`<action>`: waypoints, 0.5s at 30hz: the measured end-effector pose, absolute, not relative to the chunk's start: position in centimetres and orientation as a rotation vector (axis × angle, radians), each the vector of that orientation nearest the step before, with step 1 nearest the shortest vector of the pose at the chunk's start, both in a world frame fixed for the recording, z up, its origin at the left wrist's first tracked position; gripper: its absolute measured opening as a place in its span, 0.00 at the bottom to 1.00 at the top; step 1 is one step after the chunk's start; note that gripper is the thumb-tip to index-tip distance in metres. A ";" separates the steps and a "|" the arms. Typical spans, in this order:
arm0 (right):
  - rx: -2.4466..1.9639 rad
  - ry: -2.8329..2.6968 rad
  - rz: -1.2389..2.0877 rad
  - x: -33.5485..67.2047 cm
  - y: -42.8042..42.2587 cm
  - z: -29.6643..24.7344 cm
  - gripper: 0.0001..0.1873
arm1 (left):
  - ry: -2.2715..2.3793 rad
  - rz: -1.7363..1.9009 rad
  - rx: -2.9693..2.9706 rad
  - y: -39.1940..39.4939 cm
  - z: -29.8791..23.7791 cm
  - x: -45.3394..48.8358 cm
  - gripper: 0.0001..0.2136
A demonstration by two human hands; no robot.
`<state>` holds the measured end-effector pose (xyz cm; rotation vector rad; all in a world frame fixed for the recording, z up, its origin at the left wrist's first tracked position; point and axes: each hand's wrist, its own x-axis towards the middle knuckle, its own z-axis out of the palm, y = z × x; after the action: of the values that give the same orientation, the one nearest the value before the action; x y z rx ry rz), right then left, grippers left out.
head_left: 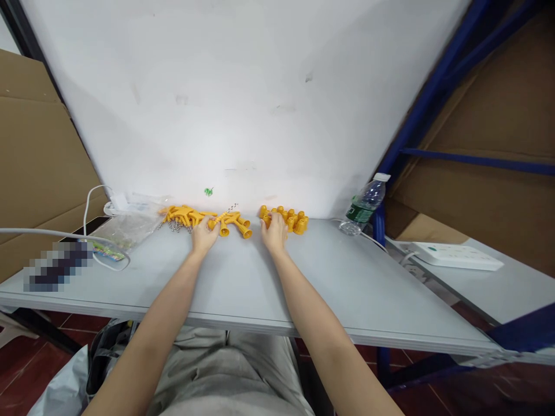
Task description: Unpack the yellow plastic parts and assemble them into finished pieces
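Observation:
My left hand (204,236) is closed on a yellow plastic piece with a ridged stem (222,219). Close by on its right are yellow flared, horn-like pieces (246,232) with open ends. A heap of yellow plastic pieces (184,214) with small metal ball chains (174,226) lies to its left. My right hand (276,231) has its fingers bent round a small yellow cap-like piece at the left of a cluster of similar yellow pieces (299,222). Its fingers partly hide that piece.
A white panel (260,115) rises behind the grey table (243,283). At the right stands a tilted water bottle (364,205) by a blue metal frame (416,115). Clear plastic bags (134,225) and a white cable (87,214) lie left. A power strip (455,256) sits far right.

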<state>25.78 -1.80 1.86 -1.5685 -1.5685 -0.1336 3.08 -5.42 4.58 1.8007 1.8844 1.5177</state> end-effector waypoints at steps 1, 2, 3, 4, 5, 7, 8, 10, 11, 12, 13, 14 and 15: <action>-1.577 -1.570 -0.104 26.0 -1.6 1.5 0.18 | 1.884 1.517 1.798 -5.4 4.6 3.1 0.08; -1.588 -1.576 -0.072 26.2 -1.5 1.2 0.18 | 1.883 1.515 1.796 -5.4 4.6 3.1 0.08; -1.597 -1.582 -0.043 26.3 -1.4 1.0 0.18 | 1.883 1.511 1.796 -5.4 4.6 3.1 0.08; -1.603 -1.587 -0.017 26.3 -1.3 0.9 0.18 | 1.882 1.509 1.796 -5.4 4.5 3.1 0.08; -1.606 -1.592 0.002 26.4 -1.3 0.8 0.18 | 1.883 1.507 1.793 -5.3 4.5 3.0 0.08; -1.620 -1.597 0.017 26.3 -1.2 0.6 0.18 | 1.877 1.509 1.788 -5.0 4.3 3.0 0.09; -1.632 -1.597 0.016 26.3 -1.2 0.6 0.18 | 1.875 1.516 1.785 -4.9 4.2 2.9 0.09; -1.644 -1.598 0.007 26.3 -1.1 0.4 0.18 | 1.876 1.544 1.779 -4.6 3.9 2.7 0.09; -1.634 -1.600 0.004 26.3 -1.0 0.3 0.18 | 1.875 1.564 1.777 -4.5 3.8 2.6 0.09; -1.616 -1.604 0.002 26.3 -1.0 0.1 0.18 | 1.871 1.586 1.778 -4.3 3.7 2.5 0.09; -1.595 -1.611 0.002 26.3 -0.9 0.0 0.18 | 1.864 1.605 1.780 -4.2 3.5 2.4 0.10; -1.578 -1.618 0.005 26.3 -0.8 -0.2 0.18 | 1.851 1.621 1.781 -4.1 3.4 2.3 0.11; -1.570 -1.625 0.009 26.3 -0.7 -0.3 0.18 | 1.836 1.633 1.781 -4.0 3.3 2.2 0.12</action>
<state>26.31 -0.72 -0.29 -1.5700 -1.6254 0.0092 2.23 -4.04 3.30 1.7812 1.8358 1.6333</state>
